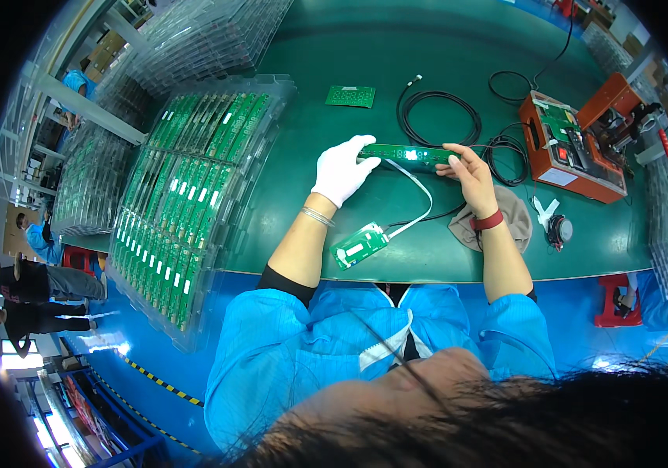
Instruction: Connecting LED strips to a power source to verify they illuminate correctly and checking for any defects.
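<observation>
A long, narrow green circuit board (396, 152) with lit display segments is held up over the green table. My left hand (340, 170), in a white glove, grips its left end. My bare right hand (468, 178) pinches the right end between thumb and fingers. From the held board a white ribbon cable (426, 195) curves down to a smaller green and white board (360, 246) near the table's front edge. Beside my right wrist lies a crumpled grey-brown cloth (515, 222). Another small green board (350, 97) lies flat beyond my left hand.
On the left, a clear plastic tray (217, 257) carries rows of long circuit boards, with stacked trays (209, 47) behind. Coiled black cable (474, 117) lies beyond my right hand. An orange test fixture (541, 168) stands at the right, near a small round part (559, 231).
</observation>
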The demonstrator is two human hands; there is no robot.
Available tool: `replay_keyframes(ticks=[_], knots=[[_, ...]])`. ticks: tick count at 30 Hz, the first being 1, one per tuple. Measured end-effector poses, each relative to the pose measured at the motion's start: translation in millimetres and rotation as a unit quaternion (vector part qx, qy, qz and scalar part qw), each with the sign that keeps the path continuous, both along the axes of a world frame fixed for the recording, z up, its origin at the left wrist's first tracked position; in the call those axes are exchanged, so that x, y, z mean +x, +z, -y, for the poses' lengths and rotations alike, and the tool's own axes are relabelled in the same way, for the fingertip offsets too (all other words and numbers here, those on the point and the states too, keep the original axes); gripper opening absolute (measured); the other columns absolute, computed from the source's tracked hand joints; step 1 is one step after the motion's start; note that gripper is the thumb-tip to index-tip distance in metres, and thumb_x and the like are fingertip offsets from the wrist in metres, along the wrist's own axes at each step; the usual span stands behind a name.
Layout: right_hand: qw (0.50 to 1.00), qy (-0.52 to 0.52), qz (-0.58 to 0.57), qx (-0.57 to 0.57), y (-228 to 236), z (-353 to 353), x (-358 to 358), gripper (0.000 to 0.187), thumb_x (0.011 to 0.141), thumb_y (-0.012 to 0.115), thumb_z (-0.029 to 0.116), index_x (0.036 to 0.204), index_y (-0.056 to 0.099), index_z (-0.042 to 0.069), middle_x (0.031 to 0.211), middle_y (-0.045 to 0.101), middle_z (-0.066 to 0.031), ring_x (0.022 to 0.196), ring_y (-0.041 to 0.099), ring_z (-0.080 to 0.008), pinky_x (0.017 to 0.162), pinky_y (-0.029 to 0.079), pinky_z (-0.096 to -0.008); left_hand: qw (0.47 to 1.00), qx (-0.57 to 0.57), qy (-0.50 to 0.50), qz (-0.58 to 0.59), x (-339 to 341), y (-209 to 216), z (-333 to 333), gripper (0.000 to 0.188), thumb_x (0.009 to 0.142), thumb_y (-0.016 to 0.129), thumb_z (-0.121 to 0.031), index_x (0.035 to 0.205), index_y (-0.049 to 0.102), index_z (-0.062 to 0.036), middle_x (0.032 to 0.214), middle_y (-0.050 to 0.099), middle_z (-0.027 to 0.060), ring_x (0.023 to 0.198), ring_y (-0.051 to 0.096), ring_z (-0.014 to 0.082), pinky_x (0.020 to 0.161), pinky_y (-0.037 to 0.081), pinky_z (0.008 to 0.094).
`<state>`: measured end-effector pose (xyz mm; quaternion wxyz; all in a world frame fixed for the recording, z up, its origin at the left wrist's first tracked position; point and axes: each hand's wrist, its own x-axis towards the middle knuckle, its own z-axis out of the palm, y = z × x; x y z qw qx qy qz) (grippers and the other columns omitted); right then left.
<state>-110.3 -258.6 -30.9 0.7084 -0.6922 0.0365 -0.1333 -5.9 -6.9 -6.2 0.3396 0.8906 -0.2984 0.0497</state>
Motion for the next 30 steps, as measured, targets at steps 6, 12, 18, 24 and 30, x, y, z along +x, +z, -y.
replay_keyframes(ticks=[6,12,18,24,30], knots=[[0.999,0.038,-0.002,0.038,5.4,3.7,-1.9,0.03,0.098,0.044,0.004,0.126,0.055,-0.001,0.095,0.067,-0.0148,0.086,0.068,-0.02,0.081,0.056,-0.028,1.0,-0.011,0.0,-0.005,1.3,-1.2,-1.2,0.039,0.078,0.07,-0.02,0.116,0.065,-0.0103,0.086,0.068,0.0041,0.067,0.061,0.0168,0.067,0.049,0.0272],[1.0,0.028,0.01,-0.005,3.8,2.4,-1.2,0.03,0.099,0.042,0.004,0.127,0.054,-0.001,0.097,0.066,-0.0158,0.086,0.068,-0.0204,0.081,0.056,-0.0287,1.0,-0.009,-0.005,0.006,2.2,-2.5,-1.4,0.04,0.078,0.07,-0.02,0.116,0.065,-0.0102,0.085,0.068,0.0043,0.066,0.06,0.0166,0.066,0.049,0.0272],[1.0,0.024,0.011,-0.016,-2.8,6.4,-0.4,0.03,0.099,0.042,0.004,0.127,0.054,-0.001,0.098,0.066,-0.0162,0.085,0.067,-0.0203,0.081,0.056,-0.0287,1.0,-0.014,-0.007,0.006,0.8,-0.7,-1.0,0.04,0.078,0.07,-0.02,0.116,0.065,-0.0101,0.083,0.068,0.0043,0.065,0.06,0.0163,0.066,0.049,0.0274],[0.999,0.016,0.009,-0.034,3.7,1.2,-2.2,0.03,0.099,0.042,0.003,0.126,0.054,-0.001,0.097,0.066,-0.016,0.085,0.067,-0.0201,0.081,0.056,-0.0286,1.0,-0.004,-0.003,-0.005,-0.2,0.4,-0.8,0.04,0.078,0.07,-0.02,0.116,0.065,-0.0105,0.083,0.067,0.004,0.064,0.06,0.0161,0.065,0.049,0.0274],[0.999,0.018,0.013,-0.029,4.3,1.0,-1.8,0.03,0.099,0.042,0.003,0.126,0.054,-0.001,0.097,0.066,-0.0159,0.085,0.067,-0.0198,0.081,0.056,-0.0282,1.0,-0.008,-0.004,0.002,0.9,-1.1,-0.8,0.04,0.078,0.07,-0.02,0.116,0.065,-0.0108,0.081,0.067,0.0039,0.064,0.06,0.016,0.065,0.049,0.0271]])
